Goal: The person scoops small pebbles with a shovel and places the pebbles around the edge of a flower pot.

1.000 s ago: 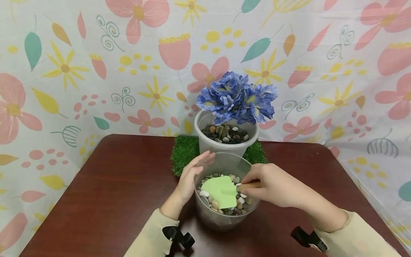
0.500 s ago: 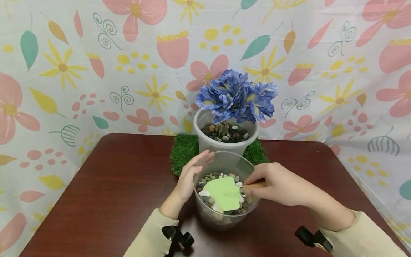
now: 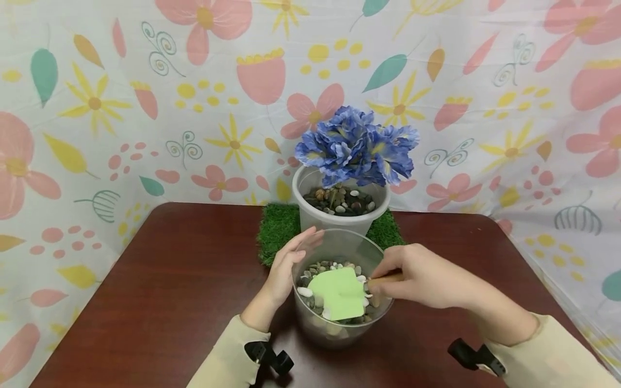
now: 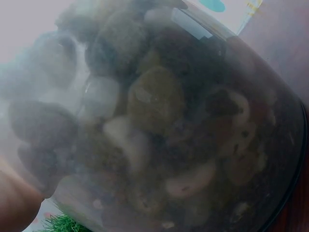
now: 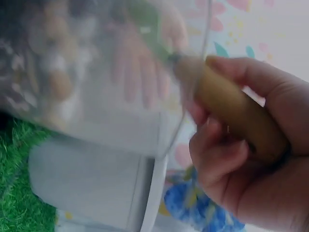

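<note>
A clear plastic bucket (image 3: 315,326) holding mixed pebbles (image 3: 317,268) stands on the table. My left hand (image 3: 281,272) rests on the bucket's left side with fingers straight along the wall; in the left wrist view, part of that hand (image 4: 17,203) shows at the lower left, beside pebbles seen through hazy plastic. My right hand (image 3: 417,277) grips the wooden handle (image 5: 227,106) of a small trowel at the bucket's right rim. The trowel's light green blade (image 3: 339,293) lies inside the bucket, over the pebbles. Whether its edge digs into them I cannot tell.
Right behind the bucket, a white pot (image 3: 340,220) of blue flowers (image 3: 356,145) and stones stands on a green turf mat (image 3: 278,231). The dark wood table (image 3: 194,291) ends at a flower-patterned cloth (image 3: 218,108) backdrop.
The trowel blade and my right hand have shifted slightly to the right, mostly in the first half second. Some pebbles around the blade have moved. My left hand stays on the bucket.
</note>
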Motion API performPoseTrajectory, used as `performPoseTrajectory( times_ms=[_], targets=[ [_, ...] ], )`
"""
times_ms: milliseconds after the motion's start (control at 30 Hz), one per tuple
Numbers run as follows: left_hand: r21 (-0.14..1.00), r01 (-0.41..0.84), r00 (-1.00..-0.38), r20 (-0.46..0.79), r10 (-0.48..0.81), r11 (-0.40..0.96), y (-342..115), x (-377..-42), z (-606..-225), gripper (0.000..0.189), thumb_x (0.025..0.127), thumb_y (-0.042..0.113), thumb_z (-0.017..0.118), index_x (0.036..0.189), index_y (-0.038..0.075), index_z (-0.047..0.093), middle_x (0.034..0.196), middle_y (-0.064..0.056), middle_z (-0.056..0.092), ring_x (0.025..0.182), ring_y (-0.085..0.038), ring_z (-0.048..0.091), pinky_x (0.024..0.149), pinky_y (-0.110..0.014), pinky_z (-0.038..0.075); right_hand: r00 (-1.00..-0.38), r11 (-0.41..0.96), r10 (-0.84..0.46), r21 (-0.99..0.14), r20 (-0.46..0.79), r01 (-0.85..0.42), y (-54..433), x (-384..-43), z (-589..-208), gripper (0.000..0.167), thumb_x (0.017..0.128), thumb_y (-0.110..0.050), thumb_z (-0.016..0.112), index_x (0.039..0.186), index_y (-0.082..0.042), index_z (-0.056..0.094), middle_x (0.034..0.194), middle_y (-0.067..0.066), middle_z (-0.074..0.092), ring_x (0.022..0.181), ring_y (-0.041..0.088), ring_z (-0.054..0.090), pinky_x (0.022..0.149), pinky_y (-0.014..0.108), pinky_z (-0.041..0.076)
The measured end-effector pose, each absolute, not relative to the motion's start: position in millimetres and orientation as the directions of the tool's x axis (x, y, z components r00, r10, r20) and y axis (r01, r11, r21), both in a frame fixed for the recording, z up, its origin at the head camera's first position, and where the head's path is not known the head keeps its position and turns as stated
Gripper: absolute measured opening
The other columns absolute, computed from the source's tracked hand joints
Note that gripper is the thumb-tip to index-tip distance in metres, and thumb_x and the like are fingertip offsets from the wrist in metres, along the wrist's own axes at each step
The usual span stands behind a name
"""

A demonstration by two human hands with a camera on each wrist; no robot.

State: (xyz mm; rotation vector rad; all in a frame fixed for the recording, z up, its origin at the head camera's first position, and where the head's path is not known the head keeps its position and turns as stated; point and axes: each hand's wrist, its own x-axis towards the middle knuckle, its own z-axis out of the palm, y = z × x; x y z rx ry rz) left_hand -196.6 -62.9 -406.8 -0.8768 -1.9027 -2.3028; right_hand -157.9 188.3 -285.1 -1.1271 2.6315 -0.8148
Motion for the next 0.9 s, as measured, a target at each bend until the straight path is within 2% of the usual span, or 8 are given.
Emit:
performPoseTrajectory(
  times_ms=[233, 500, 767, 900],
  targets=[
    [0.893, 0.37, -0.841, 0.439, 0.317, -0.255, -62, -198, -406, 0.056, 0.092, 0.011, 0.028, 0.143, -0.01, 0.029, 0.141, -0.031, 0.04, 0.129, -0.045, 0.041, 0.11, -0.058, 0.028, -0.685, 0.561, -0.727, -0.532, 0.049, -0.634, 188, -158, -286, 0.012, 0.088, -0.035, 0.063, 0.083, -0.031, 0.073, 0.074, -0.016, 0.057, 0.065, -0.002, 0.049, 0.054, 0.018, 0.045],
    [0.895, 0.357, -0.84, 0.433, 0.327, -0.268, -61, -197, -407, 0.056, 0.091, 0.011, 0.028, 0.143, -0.01, 0.028, 0.141, -0.032, 0.039, 0.13, -0.046, 0.039, 0.111, -0.056, 0.026, -0.67, 0.484, -0.74, -0.646, 0.058, -0.59, 204, -160, -288, 0.011, 0.087, -0.026, 0.066, 0.092, -0.023, 0.076, 0.078, -0.01, 0.062, 0.065, 0.001, 0.053, 0.053, 0.02, 0.047],
    [0.901, 0.36, -0.844, 0.425, 0.328, -0.242, -60, -196, -407, 0.057, 0.092, 0.013, 0.028, 0.144, -0.009, 0.028, 0.141, -0.03, 0.04, 0.131, -0.045, 0.04, 0.111, -0.057, 0.026, -0.689, 0.555, -0.723, -0.55, 0.053, -0.625, 193, -151, -287, 0.012, 0.088, -0.034, 0.064, 0.09, -0.028, 0.075, 0.072, -0.014, 0.055, 0.061, -0.001, 0.047, 0.052, 0.017, 0.044],
    [0.903, 0.358, -0.849, 0.421, 0.319, -0.237, -61, -196, -408, 0.057, 0.092, 0.015, 0.029, 0.144, -0.008, 0.029, 0.141, -0.03, 0.041, 0.13, -0.045, 0.04, 0.111, -0.058, 0.026, -0.68, 0.53, -0.731, -0.572, 0.066, -0.626, 195, -152, -290, 0.013, 0.088, -0.031, 0.064, 0.092, -0.025, 0.075, 0.072, -0.013, 0.056, 0.061, -0.001, 0.047, 0.051, 0.017, 0.043]
  ],
)
